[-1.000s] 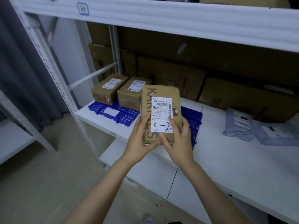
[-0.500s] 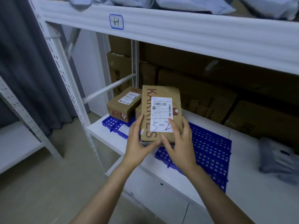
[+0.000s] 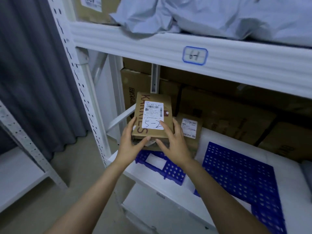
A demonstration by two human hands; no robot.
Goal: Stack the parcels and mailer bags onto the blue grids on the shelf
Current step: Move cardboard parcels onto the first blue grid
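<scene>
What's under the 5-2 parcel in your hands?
A second brown parcel on the left blue grid; only its near edge shows. The 5-2 parcel, left hand and right hand hide the rest.

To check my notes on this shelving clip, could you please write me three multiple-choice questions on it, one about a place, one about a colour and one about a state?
1. Where is the 5-2 parcel?
A. On the floor.
B. Over the left blue grid.
C. On the top shelf.

2. What colour is the outline of the shelf tag?
A. Red.
B. Blue.
C. Green.

3. How are the left hand and right hand engaged?
A. Both hold the parcel.
B. Only the left holds it.
C. Both are empty.

Answers:
1 B, the parcel is held up over the back of that grid.
2 B, a blue line rings the tag.
3 A, both thumbs press its near edge and the fingers lie along its side and top.
</scene>
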